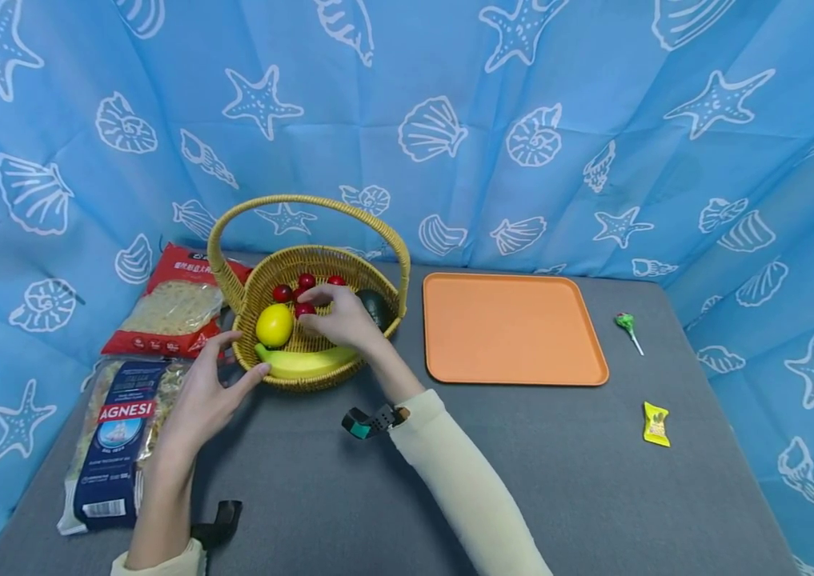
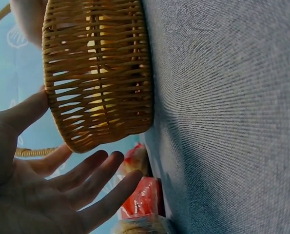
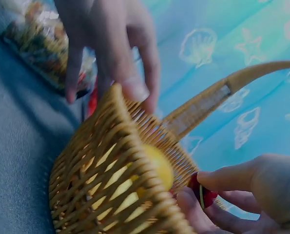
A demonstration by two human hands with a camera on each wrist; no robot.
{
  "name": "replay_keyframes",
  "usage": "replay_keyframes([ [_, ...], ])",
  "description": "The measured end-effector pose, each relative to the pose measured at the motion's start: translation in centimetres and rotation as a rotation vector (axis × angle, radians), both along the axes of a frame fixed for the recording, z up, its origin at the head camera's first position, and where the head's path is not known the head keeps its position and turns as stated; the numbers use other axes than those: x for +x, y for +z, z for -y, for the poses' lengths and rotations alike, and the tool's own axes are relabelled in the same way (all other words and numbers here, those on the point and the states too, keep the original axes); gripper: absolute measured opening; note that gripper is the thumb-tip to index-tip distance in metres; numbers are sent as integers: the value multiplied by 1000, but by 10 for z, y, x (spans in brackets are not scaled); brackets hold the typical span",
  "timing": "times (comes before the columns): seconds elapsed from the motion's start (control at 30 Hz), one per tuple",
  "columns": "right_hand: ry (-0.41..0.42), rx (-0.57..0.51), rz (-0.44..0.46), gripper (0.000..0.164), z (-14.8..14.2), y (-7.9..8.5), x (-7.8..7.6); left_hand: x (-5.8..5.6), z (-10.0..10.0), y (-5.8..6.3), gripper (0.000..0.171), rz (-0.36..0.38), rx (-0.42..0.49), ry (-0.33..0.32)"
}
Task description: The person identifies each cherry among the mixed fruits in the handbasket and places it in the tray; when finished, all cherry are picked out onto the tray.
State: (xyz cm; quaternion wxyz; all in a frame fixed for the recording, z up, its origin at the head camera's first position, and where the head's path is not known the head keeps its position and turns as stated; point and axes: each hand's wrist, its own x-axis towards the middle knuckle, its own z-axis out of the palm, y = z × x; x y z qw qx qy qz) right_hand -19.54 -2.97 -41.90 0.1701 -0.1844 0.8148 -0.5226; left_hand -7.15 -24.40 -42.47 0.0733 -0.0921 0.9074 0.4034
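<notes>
In the head view my right hand (image 1: pixel 345 320) reaches over the yellow wicker basket (image 1: pixel 298 384). Its thumb and fingertips pinch a dark red cherry (image 3: pixel 208 199); a thin green stem shows in the right wrist view. My left hand (image 1: pixel 206 394) is at the basket's near left side. Its thumb touches the rim (image 2: pixel 48 78), while the other fingers stay extended outside the weave. Inside the basket lie a yellow lemon (image 1: pixel 274 326), a banana (image 1: pixel 306 364), several cherries (image 1: pixel 282 294) and a dark green avocado (image 1: pixel 375 310), partly hidden by my right hand.
To the left lie a red pasta bag (image 1: pixel 172 308) and a blue AGNESI pasta bag (image 1: pixel 118 440). An orange tray (image 1: pixel 515 328) is right of the basket. Farther right are a green lollipop (image 1: pixel 626 324) and a yellow wrapped candy (image 1: pixel 655 424). The basket's tall handle (image 1: pixel 313 200) arches upward.
</notes>
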Motion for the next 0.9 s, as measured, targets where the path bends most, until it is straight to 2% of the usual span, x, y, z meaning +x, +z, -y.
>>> replay_keyframes([
  [0.2,62,-156,40,35,-28,20,19,0,0,0,90,3,4,8],
  [0.5,98,-244,-21,33,-92,40,47,0,-2,0,88,-17,7,10],
  [0.7,21,-255,-50,34,-147,41,55,0,-3,-1,88,4,3,19],
  [0.8,-54,-219,-114,36,-171,33,49,-1,-4,-1,87,-1,5,24],
  [0.9,-144,-198,-173,38,-188,20,36,-1,-4,-1,86,-7,8,30],
])
